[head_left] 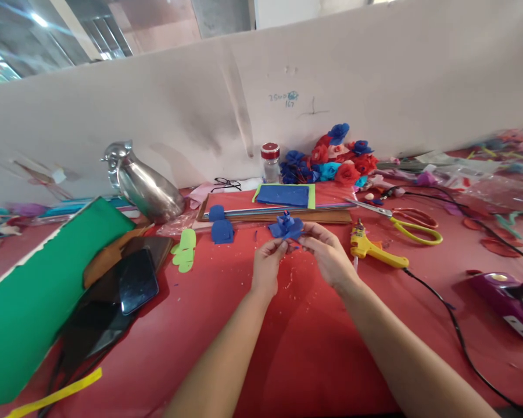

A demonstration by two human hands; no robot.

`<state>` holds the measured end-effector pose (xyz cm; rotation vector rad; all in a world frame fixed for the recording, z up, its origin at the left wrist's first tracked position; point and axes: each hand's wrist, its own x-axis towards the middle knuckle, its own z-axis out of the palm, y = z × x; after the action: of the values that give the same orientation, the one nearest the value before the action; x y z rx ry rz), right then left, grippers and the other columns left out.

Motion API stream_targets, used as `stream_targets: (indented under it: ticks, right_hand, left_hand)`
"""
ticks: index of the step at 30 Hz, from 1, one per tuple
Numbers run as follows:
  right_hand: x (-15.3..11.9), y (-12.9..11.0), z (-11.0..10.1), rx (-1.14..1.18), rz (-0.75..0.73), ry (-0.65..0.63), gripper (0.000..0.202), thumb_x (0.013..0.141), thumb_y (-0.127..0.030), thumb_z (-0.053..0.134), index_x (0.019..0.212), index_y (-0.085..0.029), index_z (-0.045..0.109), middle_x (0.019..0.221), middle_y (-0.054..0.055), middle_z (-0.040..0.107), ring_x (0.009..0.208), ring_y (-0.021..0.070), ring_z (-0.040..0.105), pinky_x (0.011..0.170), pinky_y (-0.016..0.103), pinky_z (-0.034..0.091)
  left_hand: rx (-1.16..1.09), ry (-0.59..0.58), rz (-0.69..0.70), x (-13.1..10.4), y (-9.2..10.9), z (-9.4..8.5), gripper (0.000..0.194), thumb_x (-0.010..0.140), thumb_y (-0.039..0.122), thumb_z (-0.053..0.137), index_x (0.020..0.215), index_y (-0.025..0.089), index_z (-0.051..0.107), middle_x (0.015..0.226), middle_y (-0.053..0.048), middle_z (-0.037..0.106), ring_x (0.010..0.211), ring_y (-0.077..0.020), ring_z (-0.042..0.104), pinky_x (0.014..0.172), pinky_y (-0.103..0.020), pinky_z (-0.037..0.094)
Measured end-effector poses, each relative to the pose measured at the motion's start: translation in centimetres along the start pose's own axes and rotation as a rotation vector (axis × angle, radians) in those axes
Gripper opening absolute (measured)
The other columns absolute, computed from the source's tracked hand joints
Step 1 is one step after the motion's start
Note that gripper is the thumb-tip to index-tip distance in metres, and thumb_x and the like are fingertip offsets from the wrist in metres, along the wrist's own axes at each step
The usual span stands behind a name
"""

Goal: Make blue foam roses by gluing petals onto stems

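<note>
A blue paper flower (286,226) is held up over the red table (305,348), between both hands. My left hand (268,264) pinches its lower left side between thumb and fingers. On the flower's right edge, the fingers of my right hand (329,255) are closed on a petal. Blue paper pieces (222,231) lie to the left, with light green paper cutouts (184,251) beside them. A yellow glue gun (375,249) rests just right of my right hand. Behind it are scissors (412,225) with yellow and red handles.
Paper sheets (331,216) are stacked behind the hands. Farther back stand a red-lidded jar (271,162), a pile of paper flowers (348,173) and a metal jug (148,186). A phone (139,281) and green board (47,296) lie left; a purple power strip (505,299) and cables lie right.
</note>
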<state>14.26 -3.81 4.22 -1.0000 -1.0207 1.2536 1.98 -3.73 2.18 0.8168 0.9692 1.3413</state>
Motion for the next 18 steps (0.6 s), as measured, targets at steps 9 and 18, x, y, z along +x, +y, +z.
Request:
stream_targets:
  ticks: [9, 18]
  right_hand:
    - [0.3, -1.1, -0.9, 0.066, 0.031, 0.149, 0.021, 0.066, -0.039, 0.067, 0.076, -0.021, 0.065, 0.07, -0.001, 0.063, 0.064, 0.0128, 0.053, 0.059, 0.025, 0.037]
    - [0.2, -1.5, -0.2, -0.032, -0.016, 0.227, 0.022, 0.059, -0.035, 0.07, 0.072, -0.019, 0.062, 0.057, -0.004, 0.057, 0.052, 0.0101, 0.046, 0.054, 0.026, 0.037]
  left_hand:
    - [0.11, 0.017, -0.014, -0.4, 0.3, 0.1, 0.013, 0.063, 0.029, 0.073, 0.066, 0.017, 0.07, 0.062, 0.0, 0.065, 0.064, -0.0119, 0.056, 0.077, -0.028, 0.043]
    - [0.136, -0.021, -0.015, -0.4, 0.2, 0.2, 0.01, 0.064, 0.027, 0.071, 0.062, 0.018, 0.068, 0.059, 0.001, 0.063, 0.062, -0.0108, 0.054, 0.077, -0.027, 0.042]
